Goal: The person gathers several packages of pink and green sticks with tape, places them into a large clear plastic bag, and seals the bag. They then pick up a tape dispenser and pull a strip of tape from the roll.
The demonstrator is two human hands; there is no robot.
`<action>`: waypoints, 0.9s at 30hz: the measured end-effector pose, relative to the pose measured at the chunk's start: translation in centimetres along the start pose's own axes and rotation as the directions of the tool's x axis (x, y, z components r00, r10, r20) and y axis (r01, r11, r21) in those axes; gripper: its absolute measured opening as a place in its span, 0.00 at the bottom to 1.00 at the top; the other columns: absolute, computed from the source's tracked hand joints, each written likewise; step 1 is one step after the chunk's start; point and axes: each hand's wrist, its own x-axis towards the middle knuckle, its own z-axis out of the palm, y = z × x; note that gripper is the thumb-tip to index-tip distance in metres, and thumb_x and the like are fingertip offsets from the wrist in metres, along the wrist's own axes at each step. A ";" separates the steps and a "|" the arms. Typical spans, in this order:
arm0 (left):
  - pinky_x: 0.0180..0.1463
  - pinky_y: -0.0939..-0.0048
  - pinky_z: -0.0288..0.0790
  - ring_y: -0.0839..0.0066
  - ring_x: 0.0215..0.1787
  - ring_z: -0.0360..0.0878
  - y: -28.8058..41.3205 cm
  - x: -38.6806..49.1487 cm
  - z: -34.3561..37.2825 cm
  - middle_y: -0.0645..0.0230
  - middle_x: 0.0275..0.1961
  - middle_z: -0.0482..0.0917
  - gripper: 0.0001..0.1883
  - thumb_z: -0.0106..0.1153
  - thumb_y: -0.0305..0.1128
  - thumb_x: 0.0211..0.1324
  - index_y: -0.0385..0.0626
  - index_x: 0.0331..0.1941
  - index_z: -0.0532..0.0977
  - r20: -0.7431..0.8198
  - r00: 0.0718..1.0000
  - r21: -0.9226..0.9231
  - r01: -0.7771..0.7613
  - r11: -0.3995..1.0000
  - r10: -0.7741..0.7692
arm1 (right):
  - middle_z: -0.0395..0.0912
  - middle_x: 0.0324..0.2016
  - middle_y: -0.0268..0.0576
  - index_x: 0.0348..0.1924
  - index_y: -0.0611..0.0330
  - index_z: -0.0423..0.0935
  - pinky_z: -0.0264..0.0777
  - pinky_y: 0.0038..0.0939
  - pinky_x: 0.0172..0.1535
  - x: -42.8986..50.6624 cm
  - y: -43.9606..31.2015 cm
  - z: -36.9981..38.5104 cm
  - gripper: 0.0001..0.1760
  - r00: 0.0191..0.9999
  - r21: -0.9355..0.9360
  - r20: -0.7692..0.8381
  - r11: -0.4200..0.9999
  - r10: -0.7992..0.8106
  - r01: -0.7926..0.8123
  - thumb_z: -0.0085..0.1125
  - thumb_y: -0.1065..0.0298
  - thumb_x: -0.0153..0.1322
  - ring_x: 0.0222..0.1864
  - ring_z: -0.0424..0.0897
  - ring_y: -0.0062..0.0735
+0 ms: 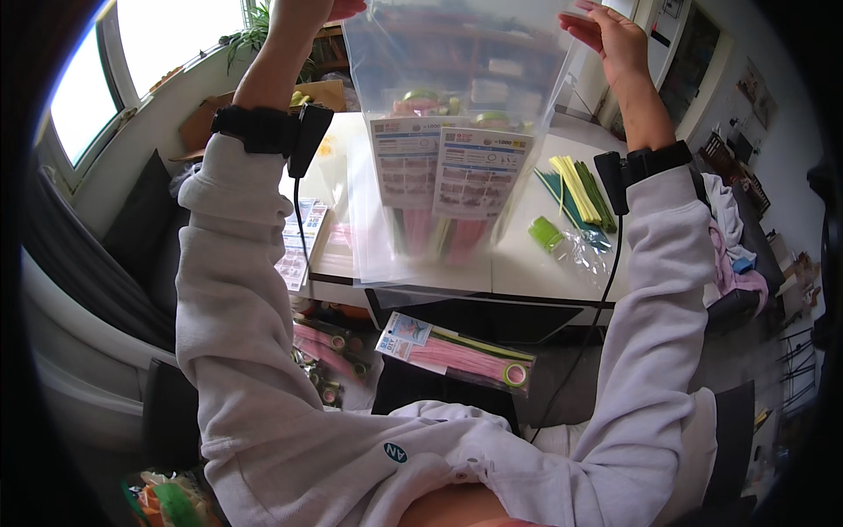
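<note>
Both arms are raised, with a large clear plastic bag stretched upright between the hands. My left hand is at the bag's upper left edge, partly cut off by the frame. At its upper right edge, my right hand pinches the plastic. Inside the bag stand craft packs with printed cards, pink and green stems and rolls of green tape. Another pack of pink and green pipe cleaners with a tape roll lies on my lap.
On the white table lie yellow and green pipe cleaners, a green tape roll and printed cards. More packs are below the table's front edge. A cardboard box stands behind, at the left.
</note>
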 end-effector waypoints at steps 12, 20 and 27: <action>0.37 0.63 0.79 0.59 0.30 0.83 1.7 1.2 1.6 0.49 0.32 0.81 0.11 0.46 0.26 0.58 0.33 0.41 0.71 0.093 0.966 -0.171 -0.224 0.960 0.242 | 0.81 0.33 0.57 0.41 0.70 0.75 0.80 0.31 0.38 2.1 -4.7 -1.9 0.11 0.998 0.096 0.044 0.995 0.033 -0.037 0.48 0.74 0.69 0.36 0.83 0.44; 0.44 0.68 0.80 0.62 0.38 0.84 -0.2 0.8 0.6 0.52 0.37 0.83 0.13 0.44 0.29 0.65 0.32 0.43 0.74 0.107 0.994 0.108 0.009 0.994 -0.021 | 0.81 0.27 0.48 0.37 0.66 0.78 0.75 0.26 0.33 1.4 -3.5 -3.6 0.11 0.975 -0.308 -0.004 0.927 0.223 -0.214 0.49 0.69 0.72 0.28 0.81 0.32; 0.46 0.68 0.79 0.60 0.39 0.84 -1.2 2.1 0.6 0.51 0.38 0.82 0.12 0.44 0.28 0.65 0.33 0.44 0.74 0.060 0.994 -0.003 0.090 0.996 -0.090 | 0.83 0.27 0.37 0.46 0.56 0.80 0.74 0.14 0.32 3.1 -3.2 -4.7 0.16 0.971 -0.286 0.216 0.958 0.100 -0.035 0.53 0.67 0.67 0.27 0.81 0.18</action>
